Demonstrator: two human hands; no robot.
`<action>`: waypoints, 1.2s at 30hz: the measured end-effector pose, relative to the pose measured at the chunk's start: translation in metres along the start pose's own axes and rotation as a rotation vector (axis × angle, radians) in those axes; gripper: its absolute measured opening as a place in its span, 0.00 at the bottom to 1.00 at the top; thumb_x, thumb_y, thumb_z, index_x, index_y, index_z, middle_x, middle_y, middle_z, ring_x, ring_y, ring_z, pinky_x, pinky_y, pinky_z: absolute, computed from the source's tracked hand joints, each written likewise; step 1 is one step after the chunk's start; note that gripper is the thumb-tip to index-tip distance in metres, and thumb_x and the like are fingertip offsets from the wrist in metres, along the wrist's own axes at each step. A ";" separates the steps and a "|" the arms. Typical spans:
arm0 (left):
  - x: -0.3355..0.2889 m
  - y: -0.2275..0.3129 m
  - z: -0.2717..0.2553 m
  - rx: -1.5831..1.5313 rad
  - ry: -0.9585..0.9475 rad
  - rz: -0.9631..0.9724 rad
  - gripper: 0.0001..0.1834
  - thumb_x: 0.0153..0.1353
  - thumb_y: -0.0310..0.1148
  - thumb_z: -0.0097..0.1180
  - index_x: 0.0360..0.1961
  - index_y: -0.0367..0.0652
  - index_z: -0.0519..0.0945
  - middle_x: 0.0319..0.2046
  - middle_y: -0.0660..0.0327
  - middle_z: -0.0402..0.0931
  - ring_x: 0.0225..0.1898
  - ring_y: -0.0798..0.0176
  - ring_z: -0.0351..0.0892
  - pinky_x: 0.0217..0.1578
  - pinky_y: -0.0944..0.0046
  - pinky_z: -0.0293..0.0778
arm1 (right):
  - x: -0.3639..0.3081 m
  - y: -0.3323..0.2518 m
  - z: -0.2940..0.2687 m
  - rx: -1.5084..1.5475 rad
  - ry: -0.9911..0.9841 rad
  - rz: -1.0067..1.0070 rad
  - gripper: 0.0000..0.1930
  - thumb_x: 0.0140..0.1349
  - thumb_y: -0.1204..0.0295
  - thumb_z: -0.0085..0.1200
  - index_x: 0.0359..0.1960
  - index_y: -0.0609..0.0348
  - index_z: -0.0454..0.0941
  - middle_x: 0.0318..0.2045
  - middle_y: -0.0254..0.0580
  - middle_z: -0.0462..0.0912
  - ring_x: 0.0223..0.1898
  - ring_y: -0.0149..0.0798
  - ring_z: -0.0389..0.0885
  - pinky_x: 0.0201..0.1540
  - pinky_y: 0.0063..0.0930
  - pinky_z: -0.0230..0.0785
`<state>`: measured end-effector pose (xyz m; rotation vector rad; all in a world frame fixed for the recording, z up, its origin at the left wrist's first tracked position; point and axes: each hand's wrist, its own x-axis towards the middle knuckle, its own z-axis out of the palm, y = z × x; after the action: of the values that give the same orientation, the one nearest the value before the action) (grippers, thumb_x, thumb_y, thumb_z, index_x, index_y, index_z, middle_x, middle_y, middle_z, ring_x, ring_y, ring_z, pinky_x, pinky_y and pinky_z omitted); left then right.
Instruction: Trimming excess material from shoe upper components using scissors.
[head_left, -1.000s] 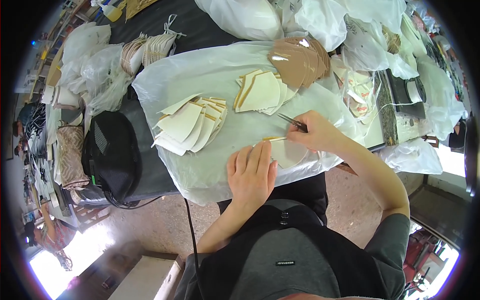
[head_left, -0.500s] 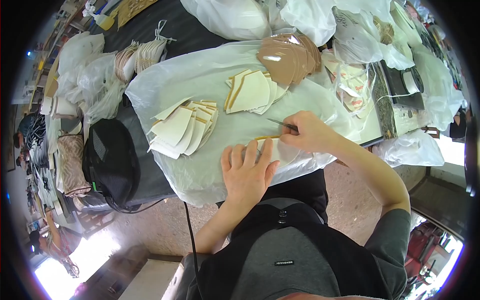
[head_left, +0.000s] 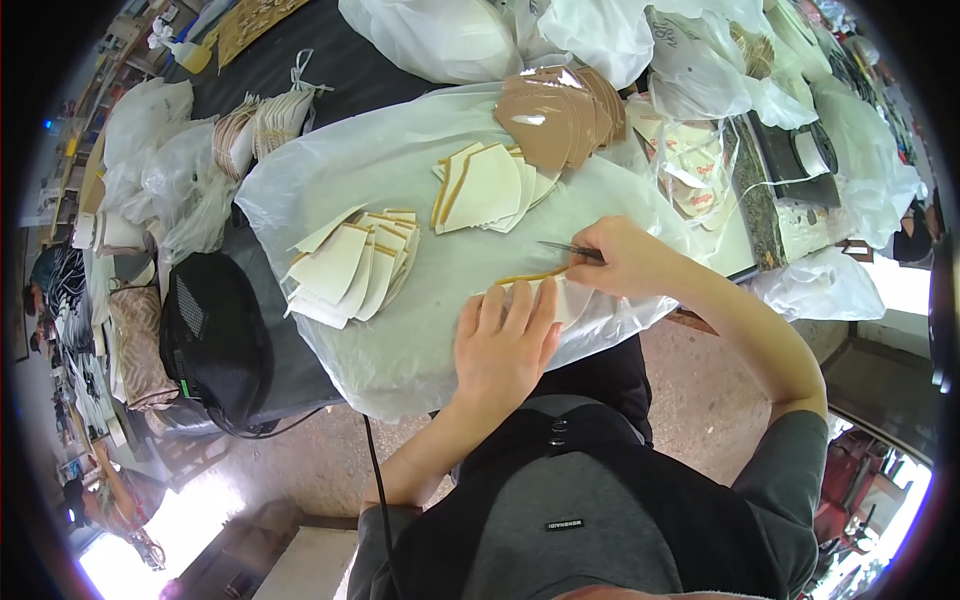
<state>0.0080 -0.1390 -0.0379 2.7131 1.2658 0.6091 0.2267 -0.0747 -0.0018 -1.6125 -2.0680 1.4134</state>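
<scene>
My left hand (head_left: 502, 345) lies flat with its fingers stretched over a white cut piece (head_left: 570, 305) that has a tan strip along its far edge. That piece rests on a plastic sheet (head_left: 380, 375); my hands cover much of it. Over the strip's right end, my right hand (head_left: 622, 262) is closed round a thin pointed tool (head_left: 567, 248), dark, its tip directed left. Its exact kind does not show. Left of my hands is a fanned stack of white pieces (head_left: 345, 268) with tan edges. A second such stack (head_left: 490, 188) lies farther away.
Shiny brown cut pieces (head_left: 550, 118) are fanned at the back. Bulging plastic bags (head_left: 440, 35) line the far side. A black mesh-sided case (head_left: 215, 325) sits at left, near tied bundles (head_left: 283, 122). A black cable (head_left: 377, 470) hangs beside my left arm.
The view has shifted, so the table things appear slightly farther left. My left hand has slid a little right over the white piece, and more of the tan strip shows.
</scene>
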 end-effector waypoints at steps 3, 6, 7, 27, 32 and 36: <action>0.002 0.000 -0.002 0.035 -0.012 0.010 0.25 0.59 0.42 0.57 0.58 0.49 0.75 0.48 0.59 0.72 0.48 0.55 0.71 0.49 0.53 0.68 | 0.002 0.008 -0.001 0.002 0.010 -0.025 0.11 0.55 0.71 0.58 0.23 0.68 0.75 0.15 0.49 0.74 0.16 0.42 0.75 0.24 0.35 0.67; 0.003 0.001 -0.002 0.047 -0.017 0.015 0.25 0.59 0.42 0.57 0.59 0.50 0.75 0.47 0.59 0.72 0.47 0.55 0.71 0.49 0.53 0.67 | 0.004 0.012 0.000 -0.103 0.047 -0.107 0.10 0.55 0.71 0.57 0.23 0.68 0.76 0.17 0.53 0.74 0.19 0.48 0.74 0.26 0.38 0.66; 0.003 0.001 -0.001 0.038 -0.021 0.004 0.26 0.59 0.40 0.58 0.60 0.53 0.75 0.47 0.59 0.73 0.47 0.54 0.71 0.48 0.52 0.66 | 0.005 0.012 0.000 -0.176 0.051 -0.134 0.10 0.55 0.71 0.57 0.23 0.67 0.76 0.18 0.54 0.75 0.21 0.52 0.73 0.27 0.40 0.65; -0.017 0.016 -0.002 0.053 -0.021 -0.031 0.30 0.57 0.47 0.59 0.60 0.50 0.75 0.51 0.60 0.71 0.51 0.55 0.70 0.51 0.52 0.65 | -0.046 -0.030 0.006 -0.358 0.533 -0.110 0.16 0.65 0.61 0.53 0.41 0.63 0.70 0.35 0.50 0.81 0.31 0.56 0.81 0.32 0.46 0.72; -0.028 0.018 0.005 0.079 0.030 -0.059 0.30 0.57 0.47 0.60 0.59 0.46 0.75 0.55 0.61 0.71 0.55 0.54 0.69 0.54 0.52 0.64 | -0.078 -0.022 0.060 -0.311 0.553 -0.173 0.12 0.65 0.65 0.54 0.38 0.60 0.68 0.32 0.46 0.77 0.27 0.53 0.79 0.25 0.43 0.69; -0.026 0.018 0.007 0.102 0.046 -0.061 0.30 0.57 0.46 0.61 0.58 0.45 0.76 0.55 0.61 0.71 0.56 0.54 0.68 0.55 0.51 0.65 | -0.075 -0.002 0.073 -0.353 0.607 -0.003 0.09 0.62 0.70 0.58 0.33 0.59 0.69 0.27 0.45 0.76 0.23 0.52 0.78 0.24 0.40 0.67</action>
<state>0.0092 -0.1695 -0.0485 2.7442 1.4237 0.6208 0.2100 -0.1774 -0.0096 -1.8567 -1.9902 0.4609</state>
